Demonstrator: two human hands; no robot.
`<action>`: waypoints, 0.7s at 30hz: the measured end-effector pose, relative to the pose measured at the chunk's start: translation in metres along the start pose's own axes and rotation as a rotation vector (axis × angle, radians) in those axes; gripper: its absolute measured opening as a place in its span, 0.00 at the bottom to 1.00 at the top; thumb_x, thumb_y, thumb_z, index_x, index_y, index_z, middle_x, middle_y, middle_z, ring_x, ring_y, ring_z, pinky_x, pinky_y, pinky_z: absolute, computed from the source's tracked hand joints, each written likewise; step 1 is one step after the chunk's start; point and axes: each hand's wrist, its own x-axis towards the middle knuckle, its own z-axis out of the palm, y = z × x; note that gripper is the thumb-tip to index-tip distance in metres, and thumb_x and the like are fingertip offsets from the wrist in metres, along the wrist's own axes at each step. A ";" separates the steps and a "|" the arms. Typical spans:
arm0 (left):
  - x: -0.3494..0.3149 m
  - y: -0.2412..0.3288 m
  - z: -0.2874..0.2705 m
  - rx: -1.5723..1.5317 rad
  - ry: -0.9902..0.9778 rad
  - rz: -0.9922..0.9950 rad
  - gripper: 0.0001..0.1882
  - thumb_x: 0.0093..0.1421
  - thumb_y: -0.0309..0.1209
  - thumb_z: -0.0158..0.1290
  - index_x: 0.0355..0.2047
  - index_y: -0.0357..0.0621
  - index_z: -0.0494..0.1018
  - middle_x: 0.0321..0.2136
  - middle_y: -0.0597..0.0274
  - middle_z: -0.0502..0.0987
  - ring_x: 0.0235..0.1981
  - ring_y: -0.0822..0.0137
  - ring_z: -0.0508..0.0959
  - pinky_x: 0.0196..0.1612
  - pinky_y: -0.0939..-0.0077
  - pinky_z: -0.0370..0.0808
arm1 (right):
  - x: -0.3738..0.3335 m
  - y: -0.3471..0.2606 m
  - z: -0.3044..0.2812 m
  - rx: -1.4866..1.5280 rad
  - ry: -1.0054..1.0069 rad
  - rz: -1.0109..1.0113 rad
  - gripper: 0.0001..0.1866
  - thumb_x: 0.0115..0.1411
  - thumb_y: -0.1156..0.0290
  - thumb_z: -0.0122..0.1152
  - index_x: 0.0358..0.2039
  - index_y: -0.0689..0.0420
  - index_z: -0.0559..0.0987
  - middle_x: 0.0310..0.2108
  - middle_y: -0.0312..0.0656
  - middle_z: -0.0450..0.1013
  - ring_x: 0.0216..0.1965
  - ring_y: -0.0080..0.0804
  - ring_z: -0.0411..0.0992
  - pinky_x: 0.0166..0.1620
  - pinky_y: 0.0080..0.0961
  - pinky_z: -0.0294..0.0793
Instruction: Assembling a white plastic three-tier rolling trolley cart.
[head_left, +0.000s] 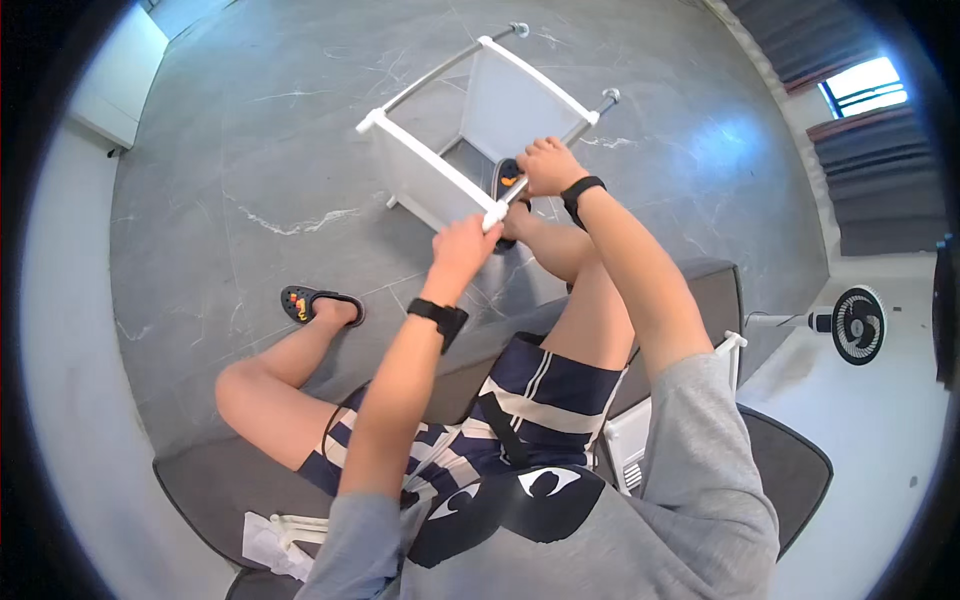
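Observation:
A partly built rack stands on the floor in front of me, made of white side panels (pixel 425 172) and silvery metal tubes (pixel 430 84). My left hand (pixel 465 255) is closed around the near corner of the closer panel, beside its white corner joint (pixel 495 213). Further to the right, my right hand (pixel 549 168) wraps round the metal tube that runs from that joint to the far panel (pixel 512 98). Two tube ends with round caps (pixel 610 97) stick out past the far panel. My fingertips are partly hidden.
I sit on a dark grey sofa (pixel 190 490). White frame pieces (pixel 300 530) lie on it at my left, and another white part (pixel 628 440) at my right. A fan (pixel 858 325) stands at the right. My clogs (pixel 318 305) rest on the grey tiled floor (pixel 250 130).

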 end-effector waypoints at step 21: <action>0.134 -0.005 -0.054 0.376 0.091 0.666 0.18 0.54 0.40 0.48 0.18 0.40 0.78 0.25 0.54 0.78 0.35 0.56 0.76 0.46 0.59 0.69 | -0.002 -0.149 0.039 1.922 0.743 0.835 0.17 0.65 0.58 0.52 0.42 0.59 0.73 0.31 0.30 0.66 0.32 0.18 0.61 0.35 0.20 0.63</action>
